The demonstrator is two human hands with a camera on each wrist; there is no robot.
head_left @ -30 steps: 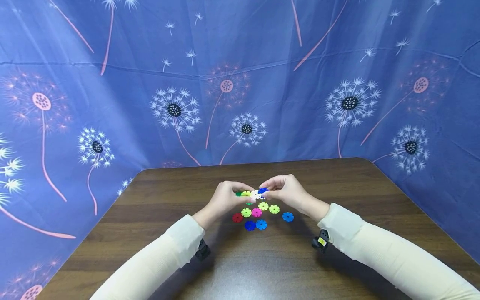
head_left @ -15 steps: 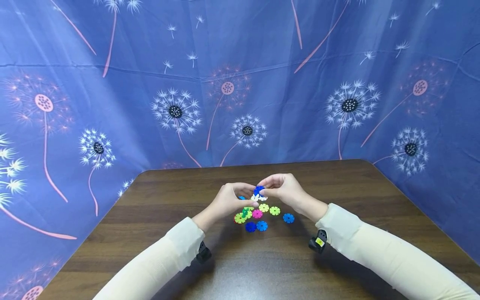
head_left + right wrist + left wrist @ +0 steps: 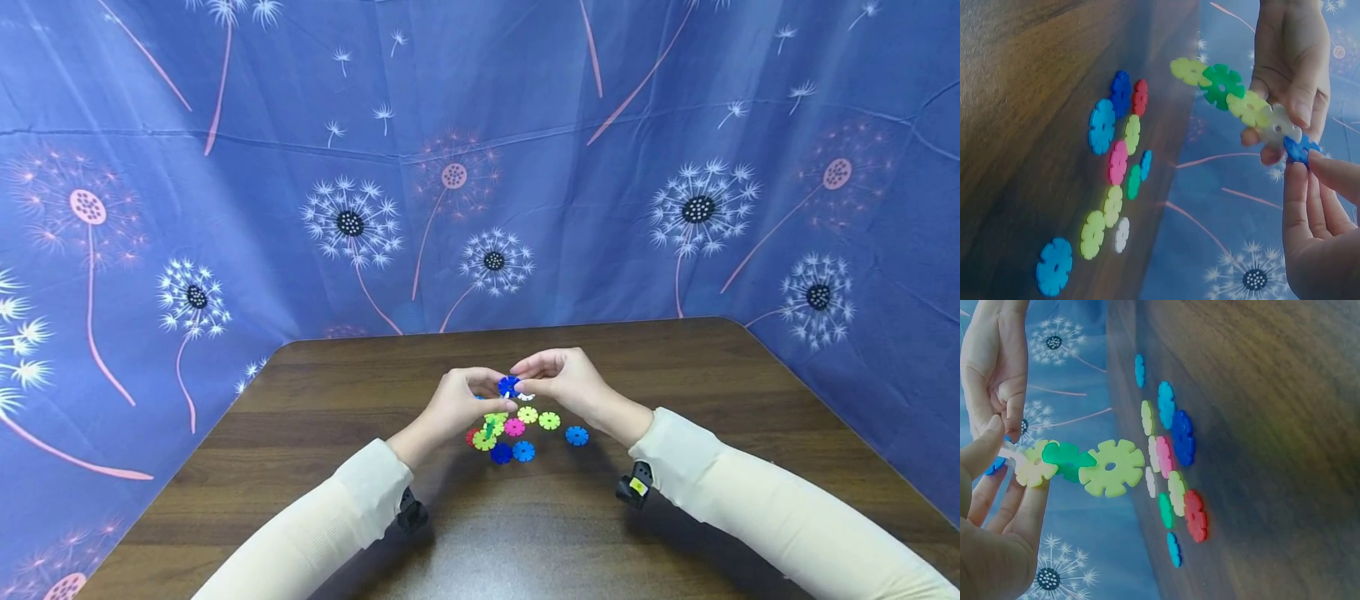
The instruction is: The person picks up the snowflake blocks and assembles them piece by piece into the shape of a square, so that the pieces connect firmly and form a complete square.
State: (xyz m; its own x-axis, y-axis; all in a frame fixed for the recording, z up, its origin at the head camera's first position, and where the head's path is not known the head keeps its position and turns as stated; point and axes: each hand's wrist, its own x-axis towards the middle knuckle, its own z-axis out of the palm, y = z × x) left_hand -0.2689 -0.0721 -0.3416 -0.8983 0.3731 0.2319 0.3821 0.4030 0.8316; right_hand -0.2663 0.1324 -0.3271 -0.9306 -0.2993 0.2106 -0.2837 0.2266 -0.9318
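Observation:
Both hands meet above the table, holding a chain of notched plastic flower discs. My left hand [image 3: 450, 406] pinches the white disc [image 3: 1280, 127] near one end. My right hand [image 3: 573, 385] pinches the dark blue disc [image 3: 1299, 149], which meets the white one's edge; fingers partly cover the joint, so I cannot tell how deep it sits. From the white disc the chain runs through a yellow-green disc [image 3: 1249, 108], a green disc [image 3: 1223, 86] and an end yellow-green disc [image 3: 1112, 467]. In the head view this free end hangs towards me, below the left hand.
Loose discs lie under the hands on the brown table [image 3: 315, 450]: red [image 3: 1195, 516], pink [image 3: 514, 427], dark blue [image 3: 501, 453], light blue [image 3: 577, 436], green [image 3: 1134, 182], white [image 3: 1122, 235] and several others. A blue dandelion-print cloth [image 3: 570, 208] hangs behind the table.
The chain's yellow-green and green end has swung down towards me from beside the left hand. The dark blue disc has shifted slightly left, closer to the left fingers, with the right hand.

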